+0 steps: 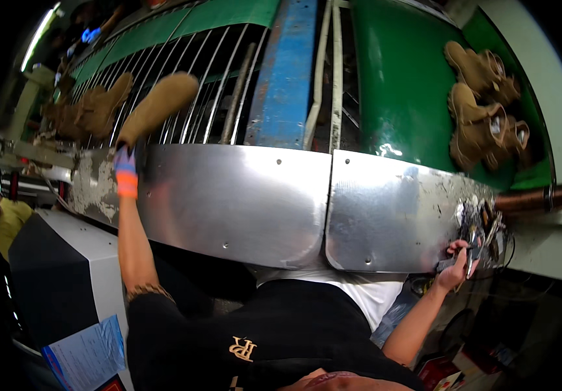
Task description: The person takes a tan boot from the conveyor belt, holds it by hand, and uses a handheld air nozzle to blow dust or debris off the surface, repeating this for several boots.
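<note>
Gloved left hand (pixel 125 171) gripping tan suede boot (pixel 157 104) over wire rack (pixel 216 85), right hand (pixel 455 260) clenched round small dark tool (pixel 468 255) at steel panel (pixel 391 215) edge, more boots (pixel 486 111) on green belt (pixel 404 85).

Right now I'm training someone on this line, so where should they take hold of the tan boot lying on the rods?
Probably at the heel and shaft end, from the near left: the tan boot lies tilted, toe away, and the gloved left hand already meets that low end by the metal guard.

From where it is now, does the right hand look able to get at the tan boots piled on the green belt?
Probably not: the right hand is low under the metal guard, holding a small tool; the boots lie well beyond.
</note>
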Tool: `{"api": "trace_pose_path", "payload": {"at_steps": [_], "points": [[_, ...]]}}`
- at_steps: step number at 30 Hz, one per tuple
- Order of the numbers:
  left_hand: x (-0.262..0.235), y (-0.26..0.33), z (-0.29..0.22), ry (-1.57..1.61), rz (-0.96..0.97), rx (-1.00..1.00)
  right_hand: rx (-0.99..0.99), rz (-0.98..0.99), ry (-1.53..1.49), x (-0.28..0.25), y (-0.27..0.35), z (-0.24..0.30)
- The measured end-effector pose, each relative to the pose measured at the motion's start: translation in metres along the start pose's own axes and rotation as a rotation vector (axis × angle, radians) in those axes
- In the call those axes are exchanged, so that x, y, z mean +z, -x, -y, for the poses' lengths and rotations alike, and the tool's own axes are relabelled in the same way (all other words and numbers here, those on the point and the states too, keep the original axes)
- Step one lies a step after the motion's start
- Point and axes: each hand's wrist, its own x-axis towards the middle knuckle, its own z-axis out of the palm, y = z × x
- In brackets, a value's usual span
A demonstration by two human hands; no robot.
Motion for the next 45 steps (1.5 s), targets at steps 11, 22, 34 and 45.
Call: {"api": "trace_pose_path", "payload": {"at_steps": [11,22,34,45], "points": [[-0.247,0.159,-0.192,0.294,0.922,0.134,-0.009,0.032,-0.067,-0.013,0.003,0.002],[-0.241,0.008,-0.402,0.157,0.41,0.807,0.009,0.045,-0.194,-0.011,0.004,0.009],[-0.315,0.031,-0.329,0.836,0.044,0.369,0.015,0.068,-0.208,-0.023,0.005,0.008],[-0.291,0.003,-0.431,1.435,0.151,0.474,0.161,0.015,-0.081,-0.038,0.07,0.032]]}}
